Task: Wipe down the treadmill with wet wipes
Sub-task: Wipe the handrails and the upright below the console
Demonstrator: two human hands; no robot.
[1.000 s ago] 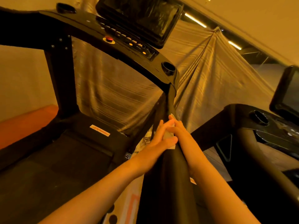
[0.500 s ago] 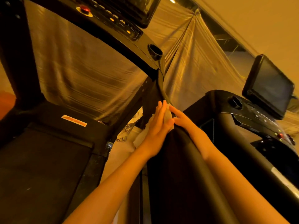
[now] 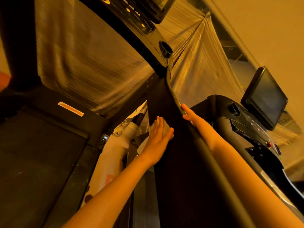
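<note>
Wipe (image 3: 167, 130) – where is it?
– Under the left hand (image 3: 157, 139), grip wide, fingers flat, pressed on the dark side panel of the treadmill (image 3: 174, 170).
And the right hand (image 3: 189, 113)?
– Grip wide too, straight fingers resting against the handrail (image 3: 205, 153).

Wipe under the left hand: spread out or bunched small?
Bunched small. Only a pale pad of wipe shows between the thumb and straight fingers of the left hand, pressed flat on the dark upright panel.
</note>
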